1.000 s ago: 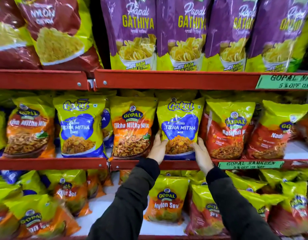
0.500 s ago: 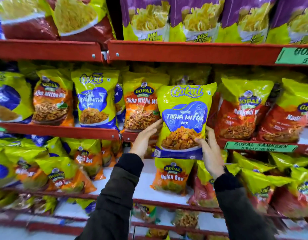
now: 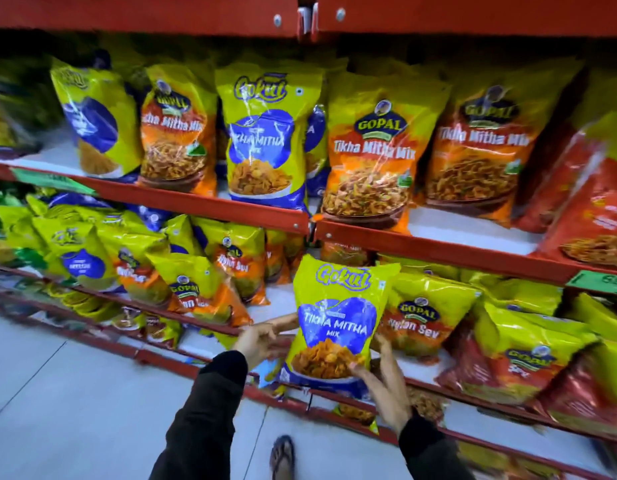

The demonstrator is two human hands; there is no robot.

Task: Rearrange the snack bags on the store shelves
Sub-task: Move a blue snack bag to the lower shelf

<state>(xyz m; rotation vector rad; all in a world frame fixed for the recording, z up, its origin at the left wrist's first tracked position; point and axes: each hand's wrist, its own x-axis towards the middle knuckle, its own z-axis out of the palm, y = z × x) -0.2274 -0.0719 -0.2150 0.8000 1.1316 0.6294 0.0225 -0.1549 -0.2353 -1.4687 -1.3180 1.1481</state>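
I hold a yellow and blue Gokul Tikha Mitha Mix bag (image 3: 335, 323) upright in front of the lower shelf. My left hand (image 3: 262, 339) grips its left edge. My right hand (image 3: 381, 372) holds its lower right corner from the side and below. Another Gokul Tikha Mitha bag (image 3: 265, 140) stands on the shelf above, between orange Gopal Tikha Mitha Mix bags (image 3: 369, 150). A Gopal Nylon Sev bag (image 3: 421, 317) leans just right of the held bag. Bare white shelf shows to its left.
Red shelf rails (image 3: 438, 249) run across the view, with a green price tag (image 3: 598, 282) at right. Several leaning bags (image 3: 196, 289) fill the lower shelf at left, and red bags (image 3: 587, 202) crowd the right. Grey floor (image 3: 75, 393) and my sandalled foot (image 3: 283, 455) lie below.
The Gokul bag has come off the middle shelf and moved down to the lower shelf level, both hands still on it. My view has dropped and swung left.
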